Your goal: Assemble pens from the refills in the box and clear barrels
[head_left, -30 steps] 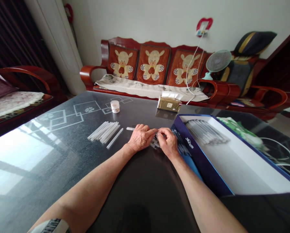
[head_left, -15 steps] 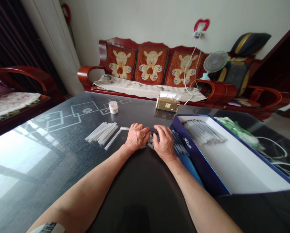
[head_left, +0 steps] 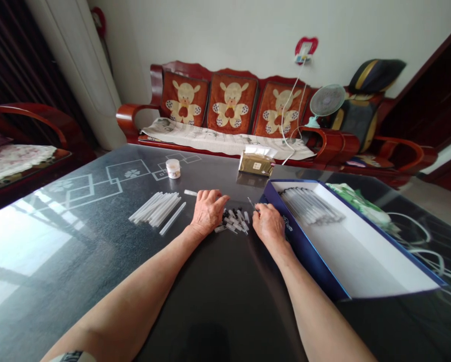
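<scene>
My left hand point(head_left: 209, 212) is closed over the table, its fingers curled. The end of a white pen barrel point(head_left: 190, 192) sticks out from its left side; the rest is hidden behind the fingers. To the right, beside the blue box, my right hand point(head_left: 269, 222) pinches a thin pen refill point(head_left: 251, 202), its tip pointing up and left. Between the hands lies a loose pile of small whitish and dark pen caps point(head_left: 237, 221). Left of my left hand, a stack of white barrels point(head_left: 155, 208) lies on the table, with a single barrel point(head_left: 173, 218) just beside it.
An open blue box point(head_left: 361, 251) with a white inside stands at right, holding a row of assembled clear pens point(head_left: 311, 205). Farther back are a small white tub point(head_left: 173, 169) and a tissue pack point(head_left: 257, 163). A green-white bag point(head_left: 361, 203) and white cables lie beyond the box.
My hands have moved apart, uncovering the pile of caps. The right hand went right toward the box and now pinches a refill. The barrel end at my left hand has shifted slightly up.
</scene>
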A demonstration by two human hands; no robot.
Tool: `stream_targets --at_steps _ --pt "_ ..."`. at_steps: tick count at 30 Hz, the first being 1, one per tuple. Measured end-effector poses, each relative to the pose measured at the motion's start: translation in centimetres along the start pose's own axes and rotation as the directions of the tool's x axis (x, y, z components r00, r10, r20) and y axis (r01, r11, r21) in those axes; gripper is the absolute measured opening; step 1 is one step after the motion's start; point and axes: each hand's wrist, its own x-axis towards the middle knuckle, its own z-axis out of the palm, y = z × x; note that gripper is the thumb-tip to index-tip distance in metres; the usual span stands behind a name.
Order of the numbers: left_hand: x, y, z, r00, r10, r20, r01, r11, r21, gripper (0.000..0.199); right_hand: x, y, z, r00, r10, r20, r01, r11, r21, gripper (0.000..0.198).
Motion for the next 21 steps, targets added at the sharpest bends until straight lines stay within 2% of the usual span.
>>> stream_targets --at_steps 6,9,14,16,18,19,21 --pt "0.3 1.0 -1.0 0.992 0.089 -0.088 -0.088 0.996 0.024 0.028 0.0 0.1 0.0 0.985 0.128 0.116 -0.118 0.989 -0.092 0.019" --pt "0.4 1.3 -1.3 0.985 0.116 -0.129 -0.122 0.992 -0.037 0.030 -0.1 -0.1 0.1 0.982 0.159 0.107 -0.149 0.984 -0.097 0.019" --pt "0.7 1.9 -1.9 0.973 0.096 -0.211 -0.140 0.968 -0.208 0.019 -0.2 0.4 0.3 0.986 0.145 0.077 -0.139 0.987 -0.078 0.015" --pt "0.9 2.1 -2.0 0.973 -0.010 -0.230 -0.065 0.946 -0.316 0.015 -0.1 0.6 0.4 0.988 0.143 0.051 -0.141 0.989 -0.040 0.015" --pt "1.1 2.1 -1.7 0.955 -0.208 -0.210 0.088 0.878 -0.470 0.010 0.1 0.6 0.6 0.993 0.118 -0.027 -0.115 0.990 0.086 0.019" --pt "1.3 2.1 -1.5 0.929 -0.326 -0.174 0.177 0.806 -0.565 0.009 0.2 0.5 0.8 0.991 0.112 -0.075 -0.097 0.978 0.185 0.022" --pt "1.5 1.9 -0.9 0.855 -0.517 -0.047 0.315 0.588 -0.745 0.012 0.5 0.1 1.2 0.980 0.158 -0.118 -0.092 0.895 0.436 0.028"
